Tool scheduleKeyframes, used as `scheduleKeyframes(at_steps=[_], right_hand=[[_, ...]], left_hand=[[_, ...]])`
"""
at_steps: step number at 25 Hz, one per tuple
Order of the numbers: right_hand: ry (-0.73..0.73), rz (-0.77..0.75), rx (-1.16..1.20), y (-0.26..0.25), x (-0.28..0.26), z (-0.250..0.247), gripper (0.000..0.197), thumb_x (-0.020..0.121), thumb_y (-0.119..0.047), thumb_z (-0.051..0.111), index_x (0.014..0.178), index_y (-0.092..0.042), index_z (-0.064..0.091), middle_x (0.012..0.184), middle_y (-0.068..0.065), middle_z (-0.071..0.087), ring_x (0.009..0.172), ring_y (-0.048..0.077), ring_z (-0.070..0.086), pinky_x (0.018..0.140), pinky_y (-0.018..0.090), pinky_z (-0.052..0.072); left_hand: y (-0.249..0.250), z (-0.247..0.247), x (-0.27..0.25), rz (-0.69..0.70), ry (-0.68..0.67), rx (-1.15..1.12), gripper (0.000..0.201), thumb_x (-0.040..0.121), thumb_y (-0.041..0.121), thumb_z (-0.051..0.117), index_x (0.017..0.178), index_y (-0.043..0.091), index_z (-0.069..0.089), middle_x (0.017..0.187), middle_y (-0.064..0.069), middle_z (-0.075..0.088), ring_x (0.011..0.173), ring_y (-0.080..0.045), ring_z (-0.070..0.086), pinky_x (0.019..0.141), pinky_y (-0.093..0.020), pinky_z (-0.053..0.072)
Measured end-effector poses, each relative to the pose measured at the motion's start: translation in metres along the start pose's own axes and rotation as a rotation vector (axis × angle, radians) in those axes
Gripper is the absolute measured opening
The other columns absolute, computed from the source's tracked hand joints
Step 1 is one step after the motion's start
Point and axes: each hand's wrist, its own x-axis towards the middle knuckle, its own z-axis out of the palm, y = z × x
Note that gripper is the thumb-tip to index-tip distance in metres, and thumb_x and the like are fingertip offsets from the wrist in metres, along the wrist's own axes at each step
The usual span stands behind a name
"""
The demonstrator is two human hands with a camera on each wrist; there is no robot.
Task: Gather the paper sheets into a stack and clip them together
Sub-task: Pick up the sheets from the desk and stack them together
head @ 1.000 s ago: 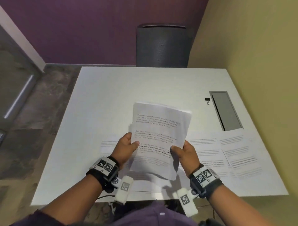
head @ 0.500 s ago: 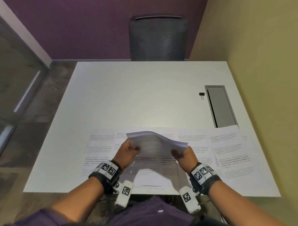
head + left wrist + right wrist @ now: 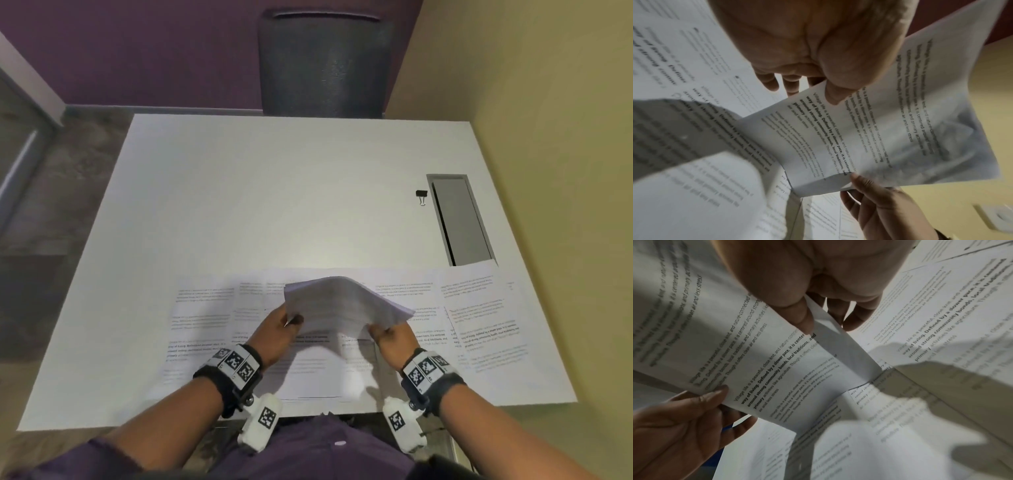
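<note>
Two hands hold one stack of paper sheets above the table. The left hand pinches the left edge of the stack. Its thumb lies on top and its fingers curl under the paper. The right hand pinches the right edge the same way, with the thumb on top and the fingers below. The stack bends up in the middle like a little hill. It sits near the front of the table, just in front of the person.

More sheets lie flat on the table under the stack. They make a wide row from left to right, and some overlap. All have printed words on them. From the left wrist, the stack shows dark bold print, and the right hand grips its far edge. From the right wrist, the stack curves between the thumb and the left hand.

A small black clip lies far back on the right side of the table, well apart from the hands. It is just beside a grey hatch set in the table top. A dark chair stands behind the table, by a purple wall.
</note>
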Motion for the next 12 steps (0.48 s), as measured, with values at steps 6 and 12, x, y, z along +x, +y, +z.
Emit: scheduleKeyframes(at_steps=[6, 12], right_hand=[[0.158, -0.201, 0.155, -0.019, -0.007, -0.007, 0.02, 0.093, -0.014, 0.065, 0.089, 0.005, 0.07, 0.082, 0.024, 0.073, 0.077, 0.041, 0.07, 0.07, 0.05, 0.06], [0.09, -0.123, 0.813, -0.011, -0.004, -0.042, 0.025, 0.079, -0.006, 0.079, 0.101, -0.01, 0.068, 0.091, 0.011, 0.071, 0.069, 0.017, 0.065, 0.06, 0.028, 0.052]], left_hand=[[0.002, -0.029, 0.022, 0.147, -0.014, 0.076, 0.019, 0.104, 0.02, 0.048, 0.106, 0.018, 0.067, 0.098, 0.005, 0.073, 0.087, -0.007, 0.068, 0.07, -0.022, 0.05], [0.017, -0.033, 0.044, -0.039, 0.088, -0.333, 0.023, 0.105, 0.016, 0.046, 0.116, 0.009, 0.065, 0.106, -0.009, 0.077, 0.102, -0.028, 0.073, 0.093, -0.048, 0.057]])
